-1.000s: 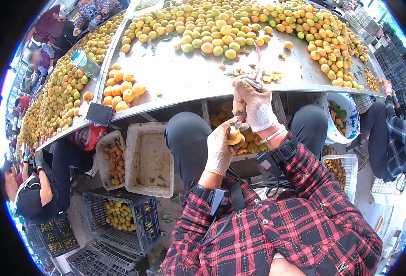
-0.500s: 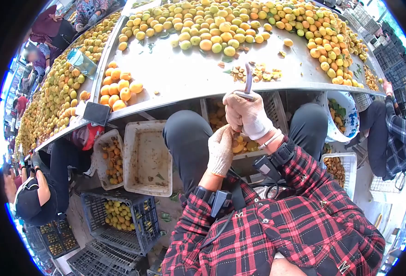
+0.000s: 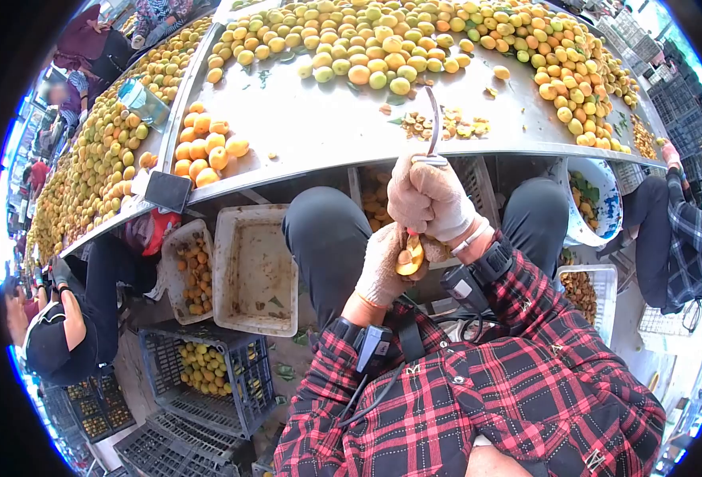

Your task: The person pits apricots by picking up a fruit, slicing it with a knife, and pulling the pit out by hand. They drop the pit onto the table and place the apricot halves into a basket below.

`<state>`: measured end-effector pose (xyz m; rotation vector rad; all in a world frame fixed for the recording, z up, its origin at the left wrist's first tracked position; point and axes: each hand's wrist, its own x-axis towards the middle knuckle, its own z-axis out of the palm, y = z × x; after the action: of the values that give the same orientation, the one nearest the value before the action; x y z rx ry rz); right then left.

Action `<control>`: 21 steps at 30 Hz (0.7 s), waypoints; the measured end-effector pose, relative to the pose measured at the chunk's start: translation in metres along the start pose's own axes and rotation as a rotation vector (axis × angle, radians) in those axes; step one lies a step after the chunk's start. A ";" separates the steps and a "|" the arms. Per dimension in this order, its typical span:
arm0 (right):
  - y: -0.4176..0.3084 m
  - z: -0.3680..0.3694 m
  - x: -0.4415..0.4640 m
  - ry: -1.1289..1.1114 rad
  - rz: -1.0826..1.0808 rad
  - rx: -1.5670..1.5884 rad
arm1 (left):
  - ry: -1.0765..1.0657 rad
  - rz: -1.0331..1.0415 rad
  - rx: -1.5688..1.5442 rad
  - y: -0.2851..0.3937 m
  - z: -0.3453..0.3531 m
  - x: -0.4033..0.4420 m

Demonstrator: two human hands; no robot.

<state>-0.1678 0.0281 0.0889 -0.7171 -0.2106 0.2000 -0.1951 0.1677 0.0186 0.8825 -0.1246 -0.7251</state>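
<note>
Both my hands wear pale gloves and meet above my lap, just below the metal table's front edge. My left hand (image 3: pixel 383 266) is closed around a cut yellow-orange fruit (image 3: pixel 410 257), whose opened flesh faces up. In a fist just above it, my right hand (image 3: pixel 430 197) grips a tool with a thin curved metal piece (image 3: pixel 435 119) sticking up past the table edge. A small red part shows between my right hand and the fruit. Small cut pieces (image 3: pixel 462 126) lie on the table beyond the curved metal.
Yellow-green fruits (image 3: pixel 367 48) cover the back of the metal table (image 3: pixel 311 131). Orange fruits (image 3: pixel 208 147) sit at its left front. An off-white bin (image 3: pixel 255 270) and a black crate (image 3: pixel 208 381) stand at lower left. Co-workers sit at left (image 3: pixel 60 342) and right (image 3: pixel 685 238).
The cut fruit, mostly hidden half a second ago, shows again in my left hand. My right hand and the curved metal moved left, then slightly back to the right.
</note>
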 end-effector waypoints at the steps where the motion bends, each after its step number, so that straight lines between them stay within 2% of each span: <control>1: 0.000 0.001 0.001 0.038 0.000 0.057 | 0.000 0.001 0.001 0.001 0.003 0.000; 2: 0.001 0.003 0.002 0.035 0.000 0.058 | 0.088 -0.005 -0.052 0.001 0.008 0.000; 3: 0.003 0.006 0.001 0.196 -0.017 -0.140 | 0.174 -0.014 -0.105 0.001 0.011 -0.001; 4: 0.003 0.009 -0.002 0.359 -0.033 -0.341 | 0.173 -0.016 -0.106 -0.006 0.006 0.002; 6: 0.007 0.008 -0.008 0.319 0.000 -0.291 | 0.247 0.072 0.135 -0.026 -0.006 0.010; 7: 0.007 0.008 -0.010 0.286 0.017 -0.223 | 0.250 0.071 0.133 -0.023 -0.003 0.007; 9: 0.007 0.008 -0.012 0.224 0.023 -0.145 | 0.162 -0.052 -0.138 -0.008 0.007 -0.001; 10: 0.006 0.007 -0.012 0.161 0.025 -0.073 | 0.164 -0.051 -0.137 -0.011 -0.001 0.002; 12: 0.004 0.012 -0.010 0.099 0.007 -0.054 | 0.024 0.159 0.268 -0.025 -0.021 0.009; 13: 0.003 0.014 -0.009 0.036 -0.012 -0.036 | 0.025 0.158 0.267 -0.019 -0.015 0.006; 15: 0.006 0.012 -0.004 -0.033 -0.025 -0.027 | 0.074 -0.137 -0.371 0.002 0.005 -0.003; 19: 0.017 -0.003 0.009 -0.117 -0.176 0.090 | 0.079 -0.160 -0.385 0.005 0.003 -0.001; 21: 0.018 -0.013 0.014 0.125 -0.190 0.319 | 0.025 -0.110 -0.346 0.008 0.005 0.000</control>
<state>-0.1535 0.0369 0.0693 -0.3880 -0.1224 0.0060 -0.1927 0.1676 0.0275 0.5699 0.0714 -0.8096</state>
